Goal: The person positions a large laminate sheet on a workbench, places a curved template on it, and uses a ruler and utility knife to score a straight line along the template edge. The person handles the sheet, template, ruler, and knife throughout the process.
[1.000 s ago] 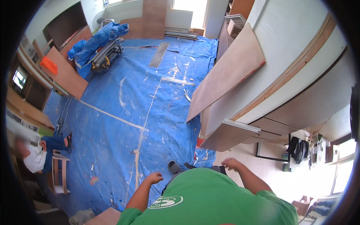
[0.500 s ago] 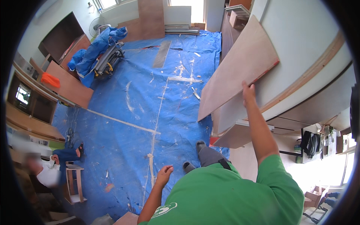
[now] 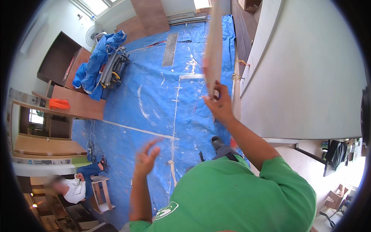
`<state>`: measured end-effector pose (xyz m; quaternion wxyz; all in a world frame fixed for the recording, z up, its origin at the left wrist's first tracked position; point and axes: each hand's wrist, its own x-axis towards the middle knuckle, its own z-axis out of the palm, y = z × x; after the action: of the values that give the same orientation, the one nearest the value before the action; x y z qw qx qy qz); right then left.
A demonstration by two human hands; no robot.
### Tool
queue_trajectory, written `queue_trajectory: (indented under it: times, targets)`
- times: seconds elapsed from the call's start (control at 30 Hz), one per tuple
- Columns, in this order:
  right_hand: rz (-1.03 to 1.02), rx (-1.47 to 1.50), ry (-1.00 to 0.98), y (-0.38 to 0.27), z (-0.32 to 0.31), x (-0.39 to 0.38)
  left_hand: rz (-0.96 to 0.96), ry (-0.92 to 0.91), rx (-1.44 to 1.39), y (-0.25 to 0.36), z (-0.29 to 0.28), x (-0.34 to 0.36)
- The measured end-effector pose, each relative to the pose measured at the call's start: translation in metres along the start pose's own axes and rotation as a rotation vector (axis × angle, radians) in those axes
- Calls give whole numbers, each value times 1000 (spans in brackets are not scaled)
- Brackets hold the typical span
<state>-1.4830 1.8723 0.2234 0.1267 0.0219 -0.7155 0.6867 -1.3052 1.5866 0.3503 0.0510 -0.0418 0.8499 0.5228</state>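
Observation:
A plywood panel (image 3: 213, 50) stands up in front of me, turned almost edge-on, with a reddish mark on its left side. My right hand (image 3: 222, 106) is closed round the panel's near lower corner, thumb on one side and fingers on the other. My left hand (image 3: 146, 158), a little blurred, hangs in the air over the blue sheet (image 3: 154, 116) on the floor; it is empty, with its fingers apart. The panel's far end runs out of the picture at the top.
To the right stands a pale wall panel (image 3: 305, 73), with wires (image 3: 241, 63) beside it. A tarp-draped machine (image 3: 114, 69) is at the far left. At the lower left a person (image 3: 73, 189) sits by a small wooden frame (image 3: 102, 195). A grey strip (image 3: 170, 49) lies on the sheet.
My right hand has swung the panel left, away from the wall, and turned it from broad face to edge. My left hand has moved left and forward, its fingers spreading.

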Motion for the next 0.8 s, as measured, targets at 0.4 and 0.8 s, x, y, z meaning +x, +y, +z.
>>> queue_trajectory:
  times: [0.4,0.8]
  targets:
    - [55,-220,-240,-42,80,27,265,94,-89,179,-17,204]
    - [-60,-271,-436,29,52,-22,151,-13,-93,144,-36,224]
